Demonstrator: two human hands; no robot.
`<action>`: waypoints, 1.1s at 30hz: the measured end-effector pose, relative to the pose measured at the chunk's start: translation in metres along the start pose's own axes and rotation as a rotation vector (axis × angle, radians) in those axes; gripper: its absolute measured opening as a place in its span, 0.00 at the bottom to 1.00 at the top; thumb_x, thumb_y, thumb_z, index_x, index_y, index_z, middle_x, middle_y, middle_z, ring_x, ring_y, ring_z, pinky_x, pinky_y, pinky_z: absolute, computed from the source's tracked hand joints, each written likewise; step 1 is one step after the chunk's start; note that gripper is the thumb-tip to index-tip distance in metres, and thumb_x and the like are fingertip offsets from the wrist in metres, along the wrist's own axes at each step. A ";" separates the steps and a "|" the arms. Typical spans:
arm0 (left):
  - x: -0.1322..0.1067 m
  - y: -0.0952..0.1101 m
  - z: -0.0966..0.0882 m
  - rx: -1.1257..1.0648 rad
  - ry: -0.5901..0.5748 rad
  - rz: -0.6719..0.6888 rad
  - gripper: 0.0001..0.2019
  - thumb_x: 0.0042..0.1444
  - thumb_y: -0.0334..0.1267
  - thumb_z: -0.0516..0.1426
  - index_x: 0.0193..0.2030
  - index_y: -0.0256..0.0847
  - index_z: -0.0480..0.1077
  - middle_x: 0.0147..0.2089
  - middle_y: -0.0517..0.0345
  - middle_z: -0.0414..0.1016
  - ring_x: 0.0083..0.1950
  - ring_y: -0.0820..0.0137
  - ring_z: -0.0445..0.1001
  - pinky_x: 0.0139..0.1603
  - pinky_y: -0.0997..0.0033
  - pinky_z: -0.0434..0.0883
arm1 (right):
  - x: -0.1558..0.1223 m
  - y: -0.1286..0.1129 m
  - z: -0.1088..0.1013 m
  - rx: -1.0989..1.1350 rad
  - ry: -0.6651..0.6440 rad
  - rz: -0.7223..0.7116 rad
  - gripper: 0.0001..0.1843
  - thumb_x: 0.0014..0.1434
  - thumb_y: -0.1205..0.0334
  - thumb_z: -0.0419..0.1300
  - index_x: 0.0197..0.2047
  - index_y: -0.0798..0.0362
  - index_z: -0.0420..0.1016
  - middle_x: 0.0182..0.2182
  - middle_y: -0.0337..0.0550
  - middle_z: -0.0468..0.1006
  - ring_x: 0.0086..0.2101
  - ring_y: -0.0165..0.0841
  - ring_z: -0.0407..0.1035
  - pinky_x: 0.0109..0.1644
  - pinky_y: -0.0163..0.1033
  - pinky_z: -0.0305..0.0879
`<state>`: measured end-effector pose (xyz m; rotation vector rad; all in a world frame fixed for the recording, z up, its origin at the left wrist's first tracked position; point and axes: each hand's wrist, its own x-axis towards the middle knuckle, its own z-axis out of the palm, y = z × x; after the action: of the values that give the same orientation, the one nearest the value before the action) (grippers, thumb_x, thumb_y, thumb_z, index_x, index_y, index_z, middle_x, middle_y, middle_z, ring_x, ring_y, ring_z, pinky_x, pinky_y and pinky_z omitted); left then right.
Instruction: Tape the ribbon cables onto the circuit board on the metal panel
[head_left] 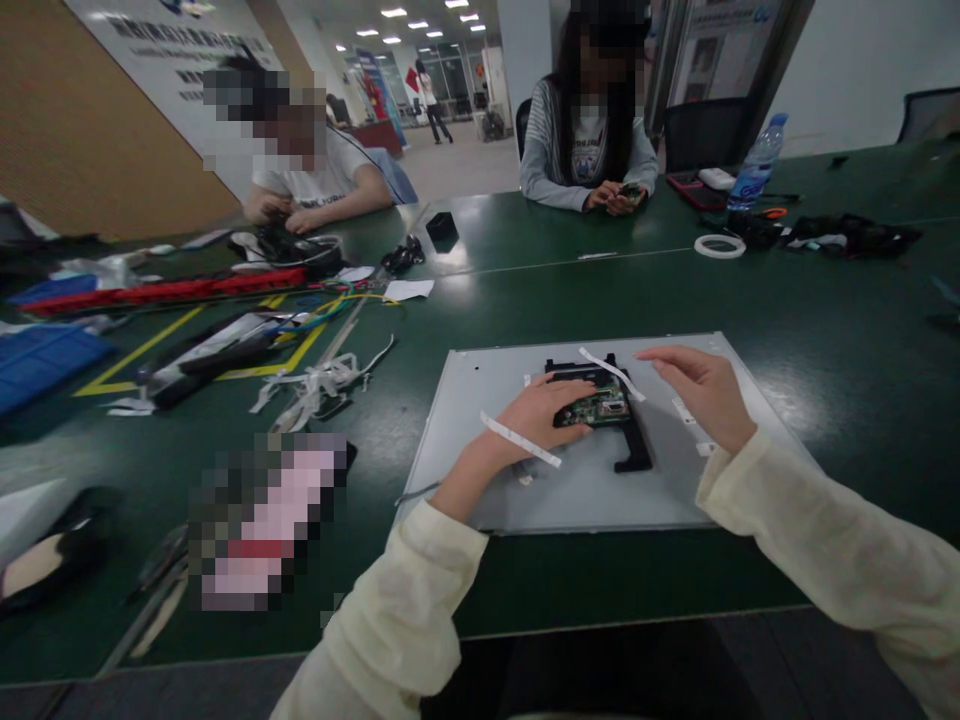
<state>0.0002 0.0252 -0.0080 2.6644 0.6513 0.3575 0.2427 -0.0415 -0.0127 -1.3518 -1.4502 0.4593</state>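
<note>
A green circuit board (pixel 604 408) rests on a black plastic frame (pixel 637 446), both on a light grey panel (pixel 465 500). My left hand (pixel 534 412) straddles the board's left end, fingers along its upper edge and thumb along its lower edge. A white strip (pixel 517 437) lies across the back of that hand near the wrist. Another white strip (pixel 616 375) crosses the frame's upper right part. Just right of this strip, my right hand (pixel 705 390) is raised with thumb and index finger pinched together. Anything between those fingertips is too small to make out.
Crumpled white strips (pixel 326 380) and a blurred-out pink thing (pixel 285 510) lie on the green table (pixel 495 300) to the left. A white tape ring (pixel 720 246) and a water bottle (pixel 757 165) are at the far right. Two people sit across the table.
</note>
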 end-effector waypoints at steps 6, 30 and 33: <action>0.001 -0.005 0.002 -0.006 -0.031 -0.001 0.25 0.57 0.43 0.57 0.61 0.45 0.60 0.63 0.52 0.65 0.64 0.63 0.62 0.67 0.50 0.49 | 0.003 0.008 0.002 0.028 -0.002 0.097 0.13 0.56 0.60 0.56 0.40 0.52 0.80 0.39 0.44 0.80 0.40 0.36 0.73 0.47 0.43 0.66; 0.002 -0.003 0.001 0.018 -0.014 0.003 0.25 0.57 0.42 0.56 0.61 0.46 0.60 0.61 0.52 0.67 0.63 0.64 0.63 0.68 0.47 0.48 | 0.004 0.025 0.008 0.084 -0.106 0.196 0.15 0.54 0.63 0.57 0.45 0.54 0.74 0.44 0.49 0.78 0.45 0.36 0.73 0.52 0.46 0.67; 0.002 -0.004 0.002 0.020 -0.004 0.009 0.25 0.57 0.42 0.57 0.61 0.45 0.60 0.61 0.52 0.67 0.64 0.65 0.63 0.67 0.47 0.48 | 0.003 0.025 0.010 0.058 -0.122 0.178 0.15 0.54 0.63 0.57 0.45 0.54 0.74 0.45 0.49 0.78 0.45 0.36 0.72 0.51 0.46 0.67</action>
<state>0.0012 0.0286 -0.0112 2.6867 0.6449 0.3493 0.2466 -0.0285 -0.0355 -1.4328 -1.4087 0.7045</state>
